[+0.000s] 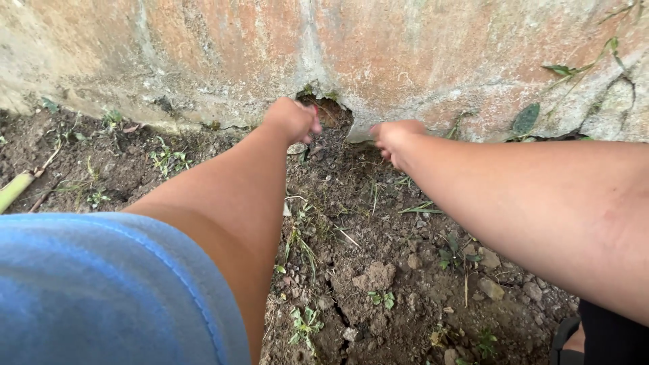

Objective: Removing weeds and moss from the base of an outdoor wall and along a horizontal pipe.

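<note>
Both my bare arms reach forward to the foot of a weathered, reddish concrete wall [378, 54]. My left hand [292, 120] is curled into a loose fist right at a small dark hole [332, 113] broken into the wall's base, with a bit of red showing at its fingertips. A pale stone [296, 148] lies just under that hand. My right hand [394, 137] hovers over the soil to the right of the hole, fingers bent down and inward. I see nothing held in either hand, and the fingertips are partly hidden.
Loose brown soil [378, 277] with clods, pebbles and small weeds covers the ground. A green stalk [15, 189] lies at the far left. Leaves and thin vines [526, 118] cling to the wall on the right. My blue sleeve [101, 290] fills the lower left.
</note>
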